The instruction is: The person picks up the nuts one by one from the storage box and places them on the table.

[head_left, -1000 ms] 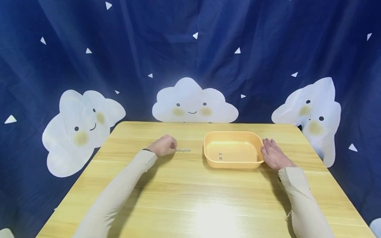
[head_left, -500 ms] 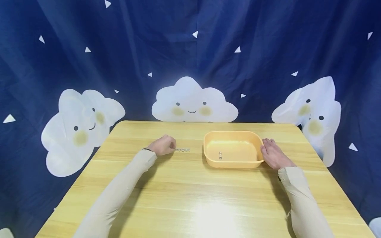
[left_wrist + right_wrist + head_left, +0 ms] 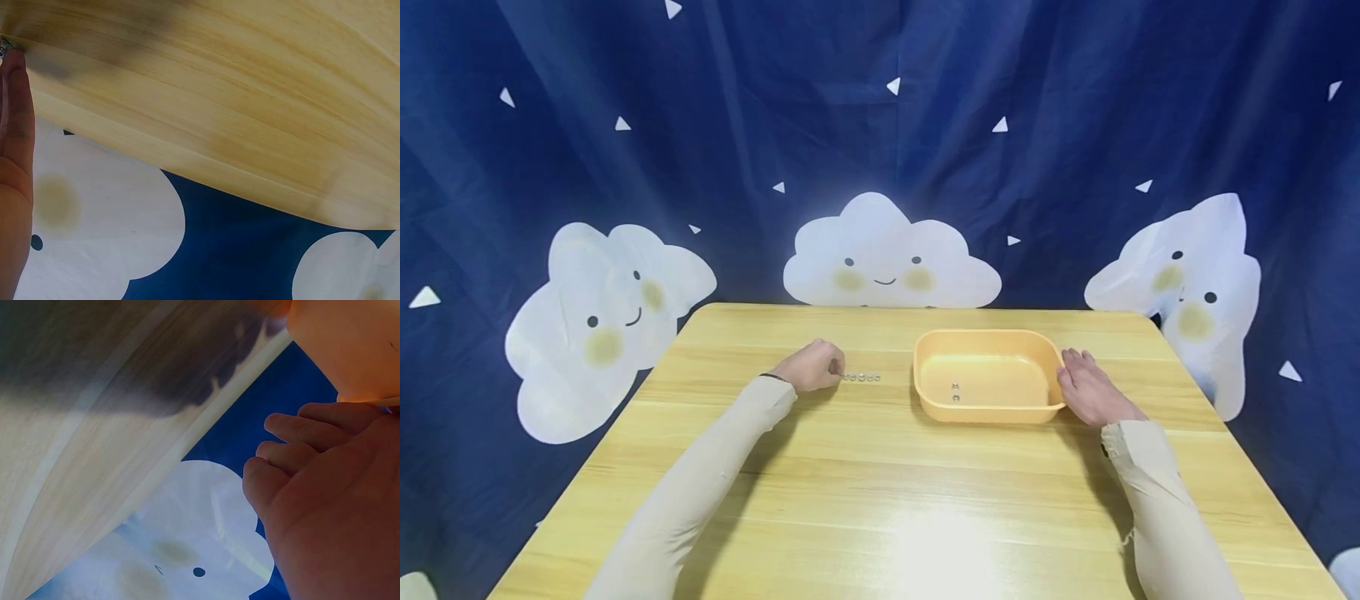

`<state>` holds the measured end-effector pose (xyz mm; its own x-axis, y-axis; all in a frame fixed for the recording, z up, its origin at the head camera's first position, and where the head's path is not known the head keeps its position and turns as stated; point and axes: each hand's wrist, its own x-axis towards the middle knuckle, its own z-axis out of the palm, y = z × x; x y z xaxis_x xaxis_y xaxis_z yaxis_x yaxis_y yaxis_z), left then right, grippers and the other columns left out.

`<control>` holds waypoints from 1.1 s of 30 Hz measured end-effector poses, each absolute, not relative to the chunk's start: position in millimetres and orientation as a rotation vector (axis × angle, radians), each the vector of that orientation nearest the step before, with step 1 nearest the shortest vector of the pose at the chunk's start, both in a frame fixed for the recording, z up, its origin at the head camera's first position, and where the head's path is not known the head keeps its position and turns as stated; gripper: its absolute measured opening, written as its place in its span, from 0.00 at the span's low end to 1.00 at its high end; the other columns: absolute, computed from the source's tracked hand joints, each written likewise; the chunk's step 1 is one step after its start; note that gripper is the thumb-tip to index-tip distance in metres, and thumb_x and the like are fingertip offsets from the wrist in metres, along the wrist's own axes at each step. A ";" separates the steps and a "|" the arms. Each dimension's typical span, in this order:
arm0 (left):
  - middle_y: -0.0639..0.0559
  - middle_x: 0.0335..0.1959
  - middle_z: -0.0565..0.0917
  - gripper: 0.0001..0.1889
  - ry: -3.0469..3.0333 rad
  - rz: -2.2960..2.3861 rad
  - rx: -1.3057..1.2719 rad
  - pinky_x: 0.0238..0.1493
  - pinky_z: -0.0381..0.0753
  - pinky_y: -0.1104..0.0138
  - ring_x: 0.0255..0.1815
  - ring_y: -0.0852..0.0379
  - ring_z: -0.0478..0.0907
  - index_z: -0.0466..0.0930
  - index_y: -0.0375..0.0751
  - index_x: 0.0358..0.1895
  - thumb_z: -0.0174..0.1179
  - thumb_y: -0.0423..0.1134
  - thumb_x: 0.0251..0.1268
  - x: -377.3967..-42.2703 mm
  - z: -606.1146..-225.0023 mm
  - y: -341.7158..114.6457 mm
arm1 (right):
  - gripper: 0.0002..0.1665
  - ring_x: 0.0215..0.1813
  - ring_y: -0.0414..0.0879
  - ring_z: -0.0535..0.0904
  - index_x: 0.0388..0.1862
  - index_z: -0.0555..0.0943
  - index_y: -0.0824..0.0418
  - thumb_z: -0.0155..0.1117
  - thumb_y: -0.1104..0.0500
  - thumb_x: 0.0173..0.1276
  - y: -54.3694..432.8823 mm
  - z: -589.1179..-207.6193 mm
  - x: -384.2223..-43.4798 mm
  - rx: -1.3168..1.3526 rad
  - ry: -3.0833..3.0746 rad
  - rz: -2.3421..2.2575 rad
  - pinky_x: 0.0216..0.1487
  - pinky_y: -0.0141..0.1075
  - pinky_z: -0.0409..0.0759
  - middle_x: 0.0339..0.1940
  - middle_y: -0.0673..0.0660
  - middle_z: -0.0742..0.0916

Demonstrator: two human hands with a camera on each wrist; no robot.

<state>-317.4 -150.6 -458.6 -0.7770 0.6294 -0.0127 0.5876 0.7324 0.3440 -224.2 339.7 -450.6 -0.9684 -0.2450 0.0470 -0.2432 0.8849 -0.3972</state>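
Note:
Near the far middle of the table, my left hand bends its fingers down at the left end of a row of several small shiny silvery pieces. In the left wrist view, a tiny shiny piece shows at the fingertips, pinched there and mostly hidden. To the right of the row stands a yellow-orange plastic tray, with two similar small pieces lying inside near its left side. My right hand rests against the tray's right wall, fingers extended.
All of this is on a light wood-grain table with rounded far corners. Behind its far edge hangs a blue curtain printed with white clouds and triangles. A bright glare lies on the near part of the tabletop.

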 end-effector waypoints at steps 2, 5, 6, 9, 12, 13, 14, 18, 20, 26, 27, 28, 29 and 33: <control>0.49 0.36 0.91 0.06 2.805 0.487 0.985 0.49 0.88 0.61 0.42 0.52 0.88 0.89 0.41 0.35 0.64 0.28 0.60 -317.7 -458.8 -150.0 | 0.34 0.77 0.85 0.50 0.71 0.56 0.90 0.32 0.59 0.83 339.6 -450.2 -224.0 -0.392 3.045 -0.642 0.79 0.69 0.51 0.74 0.89 0.60; 0.48 0.37 0.90 0.05 2.805 0.485 0.984 0.48 0.88 0.61 0.41 0.53 0.87 0.88 0.40 0.36 0.65 0.28 0.61 -317.1 -458.0 -149.7 | 0.34 0.77 0.86 0.50 0.71 0.55 0.90 0.31 0.59 0.84 340.0 -449.5 -224.2 -0.386 3.038 -0.641 0.79 0.69 0.51 0.74 0.89 0.60; 0.48 0.37 0.90 0.05 2.801 0.491 0.984 0.48 0.88 0.61 0.41 0.53 0.87 0.88 0.40 0.36 0.65 0.29 0.61 -316.8 -457.6 -149.9 | 0.34 0.77 0.85 0.50 0.72 0.55 0.90 0.31 0.59 0.84 340.0 -449.1 -224.3 -0.381 3.033 -0.640 0.79 0.69 0.51 0.74 0.89 0.60; 0.49 0.36 0.89 0.04 2.791 0.518 0.988 0.46 0.87 0.61 0.40 0.54 0.85 0.87 0.40 0.36 0.65 0.29 0.62 -316.3 -457.0 -151.0 | 0.35 0.77 0.85 0.49 0.72 0.54 0.90 0.31 0.59 0.84 340.0 -448.4 -224.7 -0.374 3.024 -0.642 0.80 0.69 0.50 0.75 0.89 0.59; 0.49 0.37 0.88 0.05 2.792 0.552 0.965 0.47 0.86 0.59 0.39 0.54 0.83 0.86 0.40 0.38 0.63 0.30 0.61 -316.8 -456.4 -153.5 | 0.35 0.78 0.85 0.48 0.73 0.53 0.90 0.30 0.58 0.84 339.7 -448.0 -224.9 -0.365 3.012 -0.645 0.80 0.69 0.49 0.75 0.88 0.58; 0.48 0.37 0.88 0.06 2.799 0.561 0.949 0.47 0.86 0.59 0.40 0.54 0.83 0.86 0.39 0.39 0.62 0.30 0.61 -317.1 -455.9 -154.4 | 0.35 0.78 0.85 0.48 0.73 0.53 0.89 0.30 0.58 0.84 339.7 -448.2 -225.1 -0.364 3.010 -0.648 0.80 0.69 0.49 0.75 0.88 0.58; 0.48 0.38 0.88 0.07 2.806 0.574 0.925 0.48 0.86 0.58 0.40 0.53 0.83 0.86 0.39 0.40 0.61 0.30 0.61 -317.5 -454.8 -155.4 | 0.35 0.78 0.85 0.48 0.73 0.53 0.89 0.30 0.58 0.84 339.8 -448.4 -225.2 -0.364 3.008 -0.651 0.80 0.69 0.49 0.75 0.88 0.58; 0.44 0.42 0.89 0.12 2.861 0.586 0.872 0.53 0.86 0.54 0.44 0.49 0.85 0.86 0.34 0.46 0.58 0.32 0.63 -322.0 -446.1 -157.6 | 0.36 0.78 0.85 0.48 0.73 0.53 0.89 0.30 0.57 0.84 340.7 -449.3 -225.0 -0.363 2.999 -0.656 0.80 0.69 0.49 0.76 0.88 0.58; 0.42 0.45 0.89 0.14 2.896 0.584 0.854 0.55 0.86 0.52 0.47 0.47 0.86 0.86 0.33 0.48 0.56 0.32 0.64 -324.2 -439.1 -157.2 | 0.36 0.78 0.85 0.48 0.73 0.53 0.90 0.30 0.57 0.84 340.7 -449.4 -225.1 -0.364 2.998 -0.652 0.80 0.69 0.49 0.75 0.88 0.57; 0.40 0.49 0.89 0.16 2.964 0.615 0.862 0.58 0.85 0.52 0.51 0.45 0.86 0.86 0.31 0.52 0.54 0.33 0.69 -325.3 -417.0 -147.0 | 0.35 0.78 0.84 0.49 0.72 0.54 0.90 0.30 0.58 0.84 339.5 -448.4 -224.0 -0.372 3.005 -0.640 0.80 0.69 0.50 0.75 0.88 0.58; 0.40 0.48 0.89 0.16 2.970 0.628 0.883 0.58 0.85 0.52 0.50 0.45 0.86 0.86 0.31 0.52 0.54 0.33 0.69 -324.8 -413.8 -144.0 | 0.35 0.78 0.84 0.49 0.72 0.54 0.90 0.30 0.58 0.84 339.3 -448.0 -223.6 -0.374 3.005 -0.642 0.80 0.69 0.50 0.75 0.88 0.59; 0.40 0.48 0.89 0.15 2.980 0.638 0.898 0.57 0.85 0.52 0.50 0.46 0.86 0.86 0.31 0.52 0.54 0.33 0.70 -324.5 -411.1 -140.7 | 0.35 0.77 0.84 0.50 0.72 0.54 0.90 0.31 0.58 0.84 339.1 -447.8 -223.2 -0.374 3.007 -0.644 0.80 0.69 0.51 0.75 0.88 0.59; 0.40 0.47 0.90 0.15 2.988 0.648 0.912 0.57 0.85 0.53 0.49 0.46 0.86 0.86 0.32 0.51 0.55 0.34 0.70 -323.6 -408.1 -136.9 | 0.35 0.77 0.84 0.50 0.72 0.54 0.90 0.31 0.58 0.84 339.1 -447.6 -222.9 -0.375 3.009 -0.644 0.79 0.69 0.51 0.75 0.88 0.59; 0.41 0.45 0.90 0.13 2.997 0.693 0.968 0.56 0.86 0.54 0.47 0.47 0.87 0.87 0.33 0.50 0.56 0.35 0.72 -320.5 -399.2 -116.4 | 0.35 0.77 0.85 0.50 0.72 0.54 0.90 0.31 0.58 0.84 338.9 -447.4 -222.4 -0.374 3.011 -0.651 0.79 0.69 0.51 0.75 0.88 0.59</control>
